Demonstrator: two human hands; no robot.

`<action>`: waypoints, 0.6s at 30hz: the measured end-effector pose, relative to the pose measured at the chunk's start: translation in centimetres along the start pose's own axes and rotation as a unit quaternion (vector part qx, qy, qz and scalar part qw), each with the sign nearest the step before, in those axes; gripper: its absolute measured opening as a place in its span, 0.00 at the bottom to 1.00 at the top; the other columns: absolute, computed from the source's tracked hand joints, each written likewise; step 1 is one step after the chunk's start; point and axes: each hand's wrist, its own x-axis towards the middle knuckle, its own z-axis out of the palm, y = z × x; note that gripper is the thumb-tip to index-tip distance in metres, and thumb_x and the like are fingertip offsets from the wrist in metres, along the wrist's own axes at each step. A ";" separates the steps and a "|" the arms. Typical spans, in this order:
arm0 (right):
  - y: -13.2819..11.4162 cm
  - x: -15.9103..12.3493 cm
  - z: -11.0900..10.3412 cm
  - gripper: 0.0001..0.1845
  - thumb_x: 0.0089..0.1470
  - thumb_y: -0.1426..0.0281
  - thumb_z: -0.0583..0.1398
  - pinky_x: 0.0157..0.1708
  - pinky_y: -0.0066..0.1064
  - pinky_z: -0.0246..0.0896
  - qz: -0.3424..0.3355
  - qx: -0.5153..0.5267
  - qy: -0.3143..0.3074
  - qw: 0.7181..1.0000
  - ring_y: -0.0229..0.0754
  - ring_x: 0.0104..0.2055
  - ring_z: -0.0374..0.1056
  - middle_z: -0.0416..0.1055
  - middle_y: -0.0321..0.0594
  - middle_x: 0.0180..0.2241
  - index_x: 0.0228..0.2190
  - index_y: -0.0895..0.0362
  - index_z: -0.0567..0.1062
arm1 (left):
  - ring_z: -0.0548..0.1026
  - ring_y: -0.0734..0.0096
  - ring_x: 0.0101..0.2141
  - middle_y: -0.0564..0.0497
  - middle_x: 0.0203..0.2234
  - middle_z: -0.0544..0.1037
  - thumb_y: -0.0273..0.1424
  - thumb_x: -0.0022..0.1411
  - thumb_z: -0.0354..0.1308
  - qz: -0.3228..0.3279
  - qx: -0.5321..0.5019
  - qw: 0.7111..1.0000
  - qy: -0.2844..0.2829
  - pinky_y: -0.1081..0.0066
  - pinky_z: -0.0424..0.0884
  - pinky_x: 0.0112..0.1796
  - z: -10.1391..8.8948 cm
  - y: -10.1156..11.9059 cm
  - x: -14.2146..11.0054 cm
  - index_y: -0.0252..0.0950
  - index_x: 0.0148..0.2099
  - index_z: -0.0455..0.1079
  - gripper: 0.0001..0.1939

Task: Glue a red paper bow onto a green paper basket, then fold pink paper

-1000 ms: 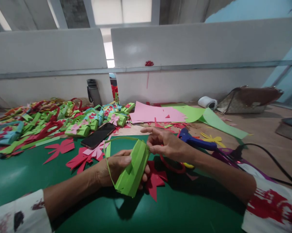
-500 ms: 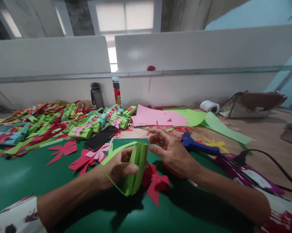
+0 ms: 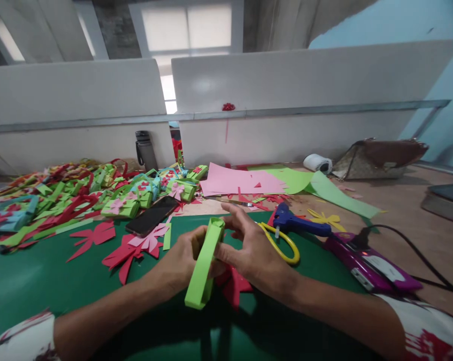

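Observation:
A folded light-green paper piece [image 3: 205, 263] stands on edge over the green mat [image 3: 41, 281], pressed flat between both my hands. My left hand [image 3: 181, 258] grips it from the left with the fingers curled round it. My right hand [image 3: 249, 250] presses its fingers against the right side. Under my hands lies a red paper bow [image 3: 234, 288]. Yellow-handled scissors [image 3: 281, 243] and a blue glue gun [image 3: 299, 224] lie just right of my right hand.
A black phone [image 3: 151, 216] and red and pink paper bows [image 3: 128, 245] lie at the left. Behind them spreads a heap of finished paper pieces [image 3: 79, 193]. Pink and green sheets [image 3: 249, 180], a tape roll [image 3: 317, 163], a bag [image 3: 376, 158], a purple device [image 3: 369, 263] with a cable, a bottle [image 3: 144, 149].
The green piece has been squeezed from an open pleated shape into a flat narrow strip. My right hand has come in from above and now presses on it. The scissors are uncovered.

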 end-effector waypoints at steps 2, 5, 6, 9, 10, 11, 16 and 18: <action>-0.1 0.1 0.0 0.42 0.46 0.65 0.67 0.52 0.46 0.61 -0.004 0.013 0.010 1.000 0.49 0.52 0.65 0.69 0.46 0.48 0.59 0.53 0.58 | 0.64 0.75 0.23 0.57 0.22 0.69 0.31 0.37 0.71 0.009 0.012 1.000 0.004 0.76 0.61 0.24 0.2 0.0 -0.1 0.35 0.34 0.69 0.20; -0.2 0.4 -0.1 0.41 0.45 0.66 0.67 0.52 0.43 0.61 -0.011 0.037 0.028 0.999 0.48 0.51 0.66 0.70 0.46 0.48 0.58 0.55 0.58 | 0.62 0.77 0.21 0.58 0.20 0.67 0.30 0.39 0.68 0.015 0.031 0.999 -0.004 0.76 0.59 0.22 0.1 -0.4 -0.1 0.35 0.33 0.68 0.16; -0.2 0.5 -0.2 0.40 0.44 0.66 0.67 0.50 0.43 0.62 -0.012 0.049 0.034 0.998 0.48 0.51 0.66 0.70 0.46 0.48 0.57 0.56 0.59 | 0.62 0.77 0.21 0.58 0.20 0.67 0.30 0.40 0.67 0.014 0.038 0.999 -0.011 0.76 0.59 0.22 0.0 -0.5 -0.1 0.35 0.33 0.68 0.16; -0.3 1.0 -0.4 0.39 0.43 0.65 0.68 0.46 0.42 0.66 -0.007 0.087 0.044 0.995 0.48 0.48 0.68 0.70 0.47 0.46 0.55 0.56 0.60 | 0.60 0.78 0.20 0.58 0.19 0.67 0.31 0.42 0.66 0.013 0.052 0.998 -0.033 0.76 0.57 0.22 -0.2 -0.7 -0.1 0.34 0.33 0.69 0.14; -0.3 1.1 -0.5 0.39 0.42 0.65 0.68 0.45 0.42 0.66 -0.008 0.095 0.045 0.994 0.48 0.48 0.68 0.71 0.46 0.45 0.54 0.56 0.61 | 0.59 0.78 0.21 0.57 0.19 0.66 0.32 0.43 0.66 0.014 0.056 0.998 -0.038 0.76 0.57 0.22 -0.3 -0.7 -0.1 0.34 0.32 0.69 0.13; -0.4 1.1 -0.6 0.40 0.41 0.64 0.68 0.46 0.42 0.66 -0.009 0.099 0.044 0.994 0.48 0.47 0.68 0.71 0.46 0.44 0.54 0.57 0.61 | 0.59 0.78 0.21 0.57 0.19 0.66 0.32 0.43 0.66 0.015 0.060 0.997 -0.042 0.76 0.57 0.22 -0.4 -0.7 -0.1 0.35 0.32 0.69 0.13; -0.3 1.2 -0.6 0.40 0.42 0.65 0.68 0.44 0.39 0.67 -0.011 0.101 0.040 0.994 0.46 0.45 0.68 0.70 0.45 0.43 0.55 0.57 0.60 | 0.59 0.77 0.20 0.58 0.19 0.65 0.32 0.43 0.66 0.024 0.087 0.994 -0.055 0.76 0.58 0.22 -0.8 -0.8 0.1 0.34 0.34 0.69 0.14; -0.2 1.0 -0.6 0.42 0.42 0.68 0.68 0.42 0.38 0.68 -0.014 0.098 0.028 0.995 0.46 0.44 0.68 0.69 0.45 0.44 0.57 0.57 0.58 | 0.62 0.75 0.22 0.57 0.22 0.68 0.30 0.44 0.66 0.036 0.103 0.993 -0.043 0.75 0.61 0.24 -0.9 -1.1 0.0 0.34 0.38 0.69 0.16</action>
